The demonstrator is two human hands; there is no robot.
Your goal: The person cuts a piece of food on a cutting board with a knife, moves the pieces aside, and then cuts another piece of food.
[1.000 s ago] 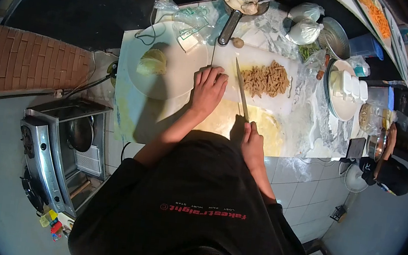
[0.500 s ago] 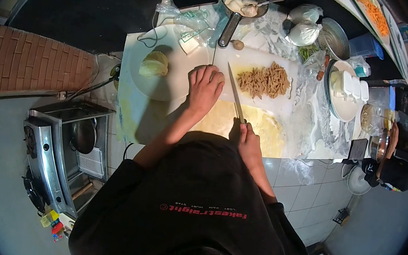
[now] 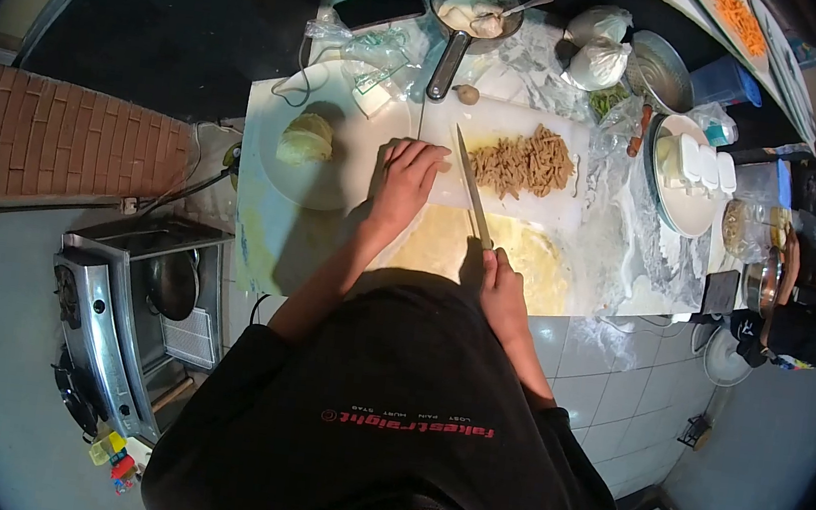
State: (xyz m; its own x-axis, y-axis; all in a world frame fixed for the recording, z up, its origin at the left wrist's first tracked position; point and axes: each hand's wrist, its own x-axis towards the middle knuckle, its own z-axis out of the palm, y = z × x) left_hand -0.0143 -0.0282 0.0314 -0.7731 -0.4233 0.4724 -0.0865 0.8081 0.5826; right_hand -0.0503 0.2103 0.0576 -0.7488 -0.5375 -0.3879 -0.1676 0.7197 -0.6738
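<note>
My right hand [image 3: 502, 284] grips a knife [image 3: 473, 187] by its handle, the blade pointing away from me over the white cutting board [image 3: 556, 211]. To the left of the blade, my left hand [image 3: 408, 180] rests at the board's left side with its fingers curled together. A small pale brown bit shows by its fingertips, but I cannot tell what it is. Brown meat-like strips [image 3: 529, 163] lie in a chopped heap right of the knife. Near the board's far edge sits a small round brown piece [image 3: 467, 93].
Left of the board, a large white plate [image 3: 272, 164] holds a cut cabbage [image 3: 306, 140]. A saucepan [image 3: 447, 66] with creamy contents and a spoon stands at the back. Filled plastic bags [image 3: 599, 63], a metal bowl [image 3: 662, 72] and a plate [image 3: 689, 215] with white containers are at the right.
Both hands and the knife hold nearly the same place over the board. The whole view has shifted slightly.
</note>
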